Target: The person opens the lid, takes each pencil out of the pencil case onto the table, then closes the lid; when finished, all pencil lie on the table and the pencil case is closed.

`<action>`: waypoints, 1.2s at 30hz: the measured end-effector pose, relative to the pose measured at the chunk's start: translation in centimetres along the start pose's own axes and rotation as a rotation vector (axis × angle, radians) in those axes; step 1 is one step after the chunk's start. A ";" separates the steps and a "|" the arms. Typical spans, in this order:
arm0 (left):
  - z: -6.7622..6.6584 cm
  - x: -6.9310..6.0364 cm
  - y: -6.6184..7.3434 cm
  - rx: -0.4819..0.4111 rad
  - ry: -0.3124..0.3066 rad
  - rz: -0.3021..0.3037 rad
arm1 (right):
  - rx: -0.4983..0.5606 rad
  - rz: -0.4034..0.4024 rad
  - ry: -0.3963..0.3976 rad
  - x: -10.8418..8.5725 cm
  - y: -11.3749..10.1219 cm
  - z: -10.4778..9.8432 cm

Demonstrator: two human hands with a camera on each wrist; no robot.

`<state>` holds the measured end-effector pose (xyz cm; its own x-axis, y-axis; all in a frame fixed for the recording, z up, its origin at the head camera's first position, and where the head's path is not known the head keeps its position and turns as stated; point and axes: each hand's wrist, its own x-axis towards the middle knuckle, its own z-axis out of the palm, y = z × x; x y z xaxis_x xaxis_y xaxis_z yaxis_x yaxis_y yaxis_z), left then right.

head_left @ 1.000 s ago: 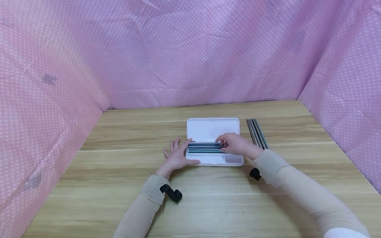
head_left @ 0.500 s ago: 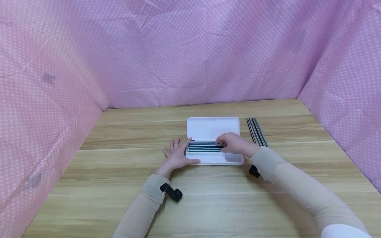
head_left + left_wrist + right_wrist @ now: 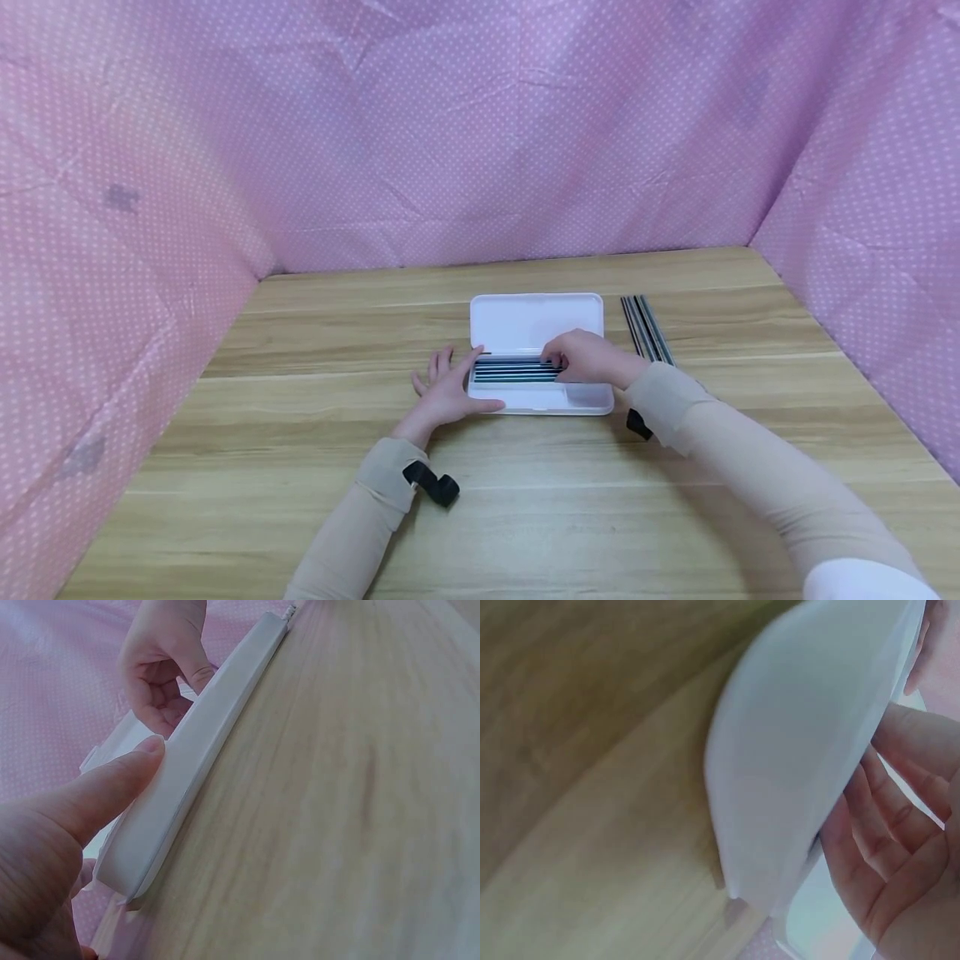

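Note:
A white pencil case (image 3: 536, 322) lies unfolded on the table, its lid toward the back. Dark slim pencils (image 3: 513, 372) with pale stripes lie side by side in its near half. My left hand (image 3: 446, 400) grips the case's left end, thumb on the front wall and index finger near the hinge; its other fingers spread outside. My right hand (image 3: 592, 358) reaches into the right part with curled fingers, at the pencils' right ends. In the right wrist view, the case wall hides the tips of the right fingers (image 3: 885, 825); in the left wrist view, the left thumb (image 3: 124, 776) presses the case.
More dark and blue-grey pencils (image 3: 647, 329) lie together to the right of the case, partly behind the right wrist. A shallow compartment (image 3: 588, 396) is at the case's front right. Pink dotted cloth (image 3: 480, 142) stands around the wooden table (image 3: 300, 375).
The right wrist and forearm have shifted slightly toward the back, fingers staying at the pencils. The left hand and the case hold nearly the same place.

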<state>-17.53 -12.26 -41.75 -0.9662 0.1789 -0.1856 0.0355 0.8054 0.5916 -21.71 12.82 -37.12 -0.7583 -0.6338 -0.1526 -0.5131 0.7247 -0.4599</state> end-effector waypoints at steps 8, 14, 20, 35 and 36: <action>-0.2 -0.1 0.0 0.003 -0.009 0.008 | -0.025 -0.018 -0.045 0.2 -0.1 -0.4; -0.1 0.0 -0.1 0.006 -0.004 0.010 | -0.050 -0.024 -0.089 0.5 -0.1 -0.7; 0.0 0.0 -0.1 0.000 -0.006 0.010 | -0.074 -0.050 -0.105 0.5 -0.3 -0.8; 0.0 0.0 0.0 0.007 -0.006 0.002 | -0.043 0.000 -0.131 0.6 -0.3 -1.0; 0.0 0.0 -0.1 0.008 -0.006 0.001 | -0.050 -0.006 -0.136 0.7 -0.3 -1.0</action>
<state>-17.49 -12.30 -41.80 -0.9645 0.1837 -0.1898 0.0390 0.8096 0.5857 -22.46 12.42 -36.21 -0.6954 -0.6664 -0.2688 -0.5393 0.7312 -0.4176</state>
